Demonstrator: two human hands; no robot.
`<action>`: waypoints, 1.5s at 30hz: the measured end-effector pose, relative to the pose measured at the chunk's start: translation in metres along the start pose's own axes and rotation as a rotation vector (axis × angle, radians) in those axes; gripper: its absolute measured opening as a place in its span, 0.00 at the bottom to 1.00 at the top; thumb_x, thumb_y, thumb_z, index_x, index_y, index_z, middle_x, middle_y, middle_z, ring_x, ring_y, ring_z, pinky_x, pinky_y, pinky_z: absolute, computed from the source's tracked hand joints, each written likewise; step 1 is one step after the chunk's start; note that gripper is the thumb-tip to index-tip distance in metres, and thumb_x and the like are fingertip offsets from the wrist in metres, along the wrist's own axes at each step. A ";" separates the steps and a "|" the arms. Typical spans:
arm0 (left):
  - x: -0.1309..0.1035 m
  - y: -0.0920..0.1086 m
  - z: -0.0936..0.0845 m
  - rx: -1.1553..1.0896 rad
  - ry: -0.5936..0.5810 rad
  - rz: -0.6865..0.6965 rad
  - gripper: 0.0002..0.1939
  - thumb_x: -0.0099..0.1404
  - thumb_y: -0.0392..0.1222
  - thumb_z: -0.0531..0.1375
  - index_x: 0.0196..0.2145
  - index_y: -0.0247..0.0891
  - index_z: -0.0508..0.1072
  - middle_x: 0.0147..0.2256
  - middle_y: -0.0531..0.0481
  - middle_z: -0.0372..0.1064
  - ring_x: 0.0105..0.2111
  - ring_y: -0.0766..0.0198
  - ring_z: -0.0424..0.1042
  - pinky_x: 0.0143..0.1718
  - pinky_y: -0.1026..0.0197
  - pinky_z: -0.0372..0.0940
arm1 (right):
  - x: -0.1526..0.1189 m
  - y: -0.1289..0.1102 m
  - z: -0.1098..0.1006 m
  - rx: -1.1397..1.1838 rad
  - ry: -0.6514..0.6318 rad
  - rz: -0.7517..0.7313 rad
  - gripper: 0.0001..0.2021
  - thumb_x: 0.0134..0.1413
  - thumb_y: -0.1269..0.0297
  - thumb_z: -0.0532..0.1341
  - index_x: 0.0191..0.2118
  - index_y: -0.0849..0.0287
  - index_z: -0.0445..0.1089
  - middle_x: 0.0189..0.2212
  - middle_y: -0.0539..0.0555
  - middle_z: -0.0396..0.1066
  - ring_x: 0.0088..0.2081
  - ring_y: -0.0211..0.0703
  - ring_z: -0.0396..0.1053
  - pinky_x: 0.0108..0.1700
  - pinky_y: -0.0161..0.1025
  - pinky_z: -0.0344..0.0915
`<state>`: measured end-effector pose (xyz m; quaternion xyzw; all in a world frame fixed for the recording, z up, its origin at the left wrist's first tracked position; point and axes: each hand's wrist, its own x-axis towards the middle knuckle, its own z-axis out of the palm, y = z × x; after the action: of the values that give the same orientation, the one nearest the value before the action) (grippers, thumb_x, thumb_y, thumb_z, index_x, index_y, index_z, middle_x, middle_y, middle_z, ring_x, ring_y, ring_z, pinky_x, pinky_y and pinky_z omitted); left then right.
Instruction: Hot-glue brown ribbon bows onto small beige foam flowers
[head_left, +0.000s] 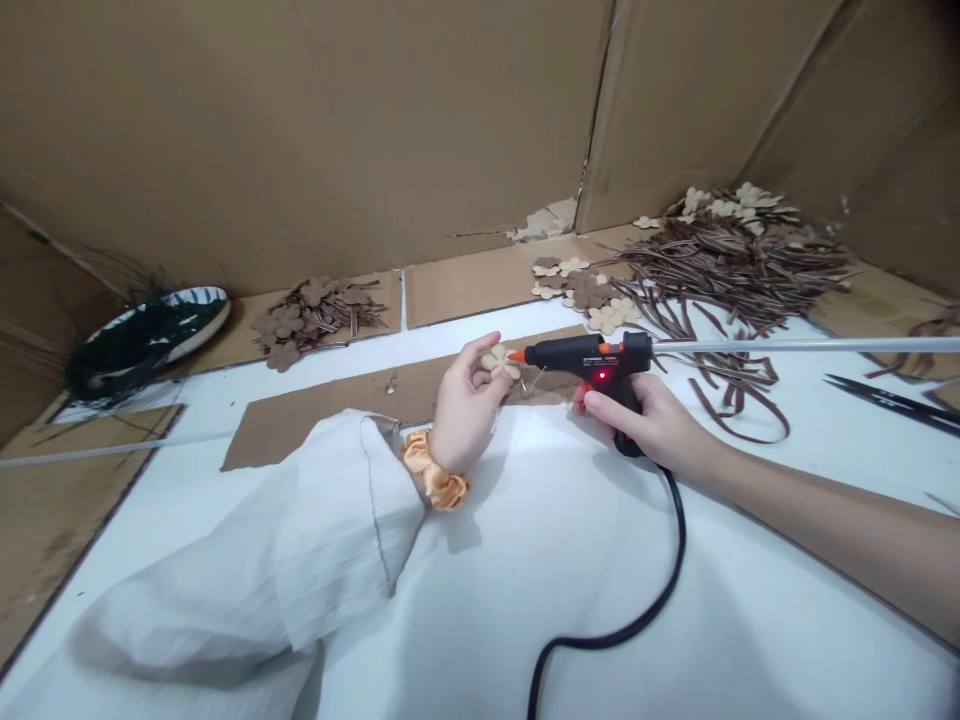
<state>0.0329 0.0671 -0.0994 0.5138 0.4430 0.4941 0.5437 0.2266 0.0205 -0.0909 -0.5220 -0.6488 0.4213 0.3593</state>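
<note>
Near the middle, my left hand (471, 402) pinches a cream flower piece (500, 362) between thumb and fingers. My right hand (649, 415) is wrapped round the handle of a black glue gun (574, 354). The gun's orange tip points left and meets the flower, or is very close to it. A red light glows on its side, and a clear glue stick (795, 345) runs out of its back to the right. Beneath my left hand lies a brown cardboard strip (300, 425) on the white surface.
Brown flower pieces (319, 305) lie at the back left, beside a bowl (196, 330) of dark green strands. Brown strips (739, 265) and mixed flowers (589, 290) lie back right. Black tweezers (892, 400) rest far right. A black cable (637, 625) curves toward me. Cardboard walls (337, 130) stand behind.
</note>
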 end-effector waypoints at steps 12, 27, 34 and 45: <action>-0.003 0.005 0.003 0.049 0.008 -0.046 0.24 0.55 0.27 0.59 0.51 0.30 0.64 0.29 0.53 0.68 0.29 0.70 0.71 0.37 0.65 0.66 | 0.001 -0.002 0.002 -0.044 0.026 0.066 0.16 0.55 0.52 0.57 0.27 0.61 0.67 0.19 0.50 0.63 0.21 0.36 0.60 0.24 0.34 0.56; -0.002 0.006 0.004 0.015 0.004 -0.024 0.20 0.55 0.26 0.59 0.46 0.30 0.65 0.27 0.56 0.63 0.27 0.72 0.66 0.36 0.66 0.63 | 0.000 0.000 0.002 -0.046 0.004 0.039 0.16 0.56 0.53 0.56 0.25 0.60 0.65 0.17 0.49 0.62 0.20 0.36 0.59 0.24 0.34 0.56; -0.002 0.009 0.005 -0.009 0.018 -0.038 0.20 0.53 0.25 0.59 0.44 0.31 0.65 0.26 0.56 0.64 0.26 0.72 0.66 0.33 0.66 0.63 | 0.001 -0.003 0.002 -0.109 0.030 0.049 0.17 0.54 0.52 0.56 0.21 0.58 0.61 0.14 0.49 0.60 0.19 0.37 0.58 0.23 0.35 0.55; -0.002 0.007 0.006 0.001 0.031 -0.042 0.20 0.54 0.24 0.58 0.45 0.31 0.64 0.25 0.57 0.64 0.28 0.71 0.67 0.35 0.65 0.65 | -0.001 -0.006 0.001 -0.173 0.054 0.040 0.21 0.54 0.53 0.55 0.15 0.57 0.56 0.13 0.48 0.57 0.18 0.35 0.56 0.23 0.36 0.53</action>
<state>0.0383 0.0644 -0.0916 0.4970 0.4621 0.4903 0.5469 0.2233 0.0182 -0.0860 -0.5752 -0.6621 0.3565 0.3220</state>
